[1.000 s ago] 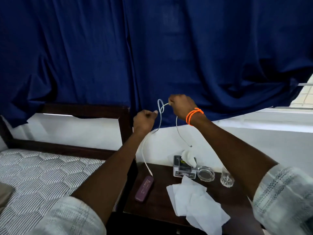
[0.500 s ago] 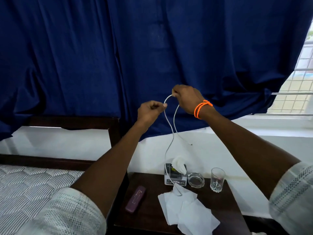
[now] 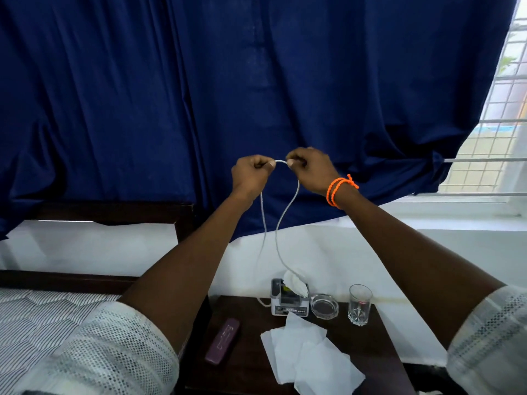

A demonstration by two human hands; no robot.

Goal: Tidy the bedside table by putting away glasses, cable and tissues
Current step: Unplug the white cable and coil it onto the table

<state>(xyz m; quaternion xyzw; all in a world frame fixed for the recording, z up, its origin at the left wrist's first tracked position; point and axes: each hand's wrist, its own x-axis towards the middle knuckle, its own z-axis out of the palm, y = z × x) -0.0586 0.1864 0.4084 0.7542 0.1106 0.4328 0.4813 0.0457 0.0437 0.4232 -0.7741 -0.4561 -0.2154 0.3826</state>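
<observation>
A thin white cable (image 3: 278, 229) hangs in two strands from both my hands, held up in front of the blue curtain. My left hand (image 3: 251, 175) and my right hand (image 3: 309, 171), with an orange band on its wrist, pinch its folded top close together. Its lower ends drop behind the tissue box (image 3: 290, 299) on the dark bedside table (image 3: 379, 354). Loose white tissues (image 3: 306, 356) lie spread at the table's front. A maroon glasses case (image 3: 222, 341) lies on the table's left side.
A glass ashtray (image 3: 324, 305) and a drinking glass (image 3: 360, 305) stand right of the tissue box. The bed (image 3: 34, 323) with its dark headboard is at the left. A barred window (image 3: 496, 138) shows at the right.
My hands have come closer together, and the cable now hangs as a longer doubled loop. The view has shifted right and the cable end has left the tissues.
</observation>
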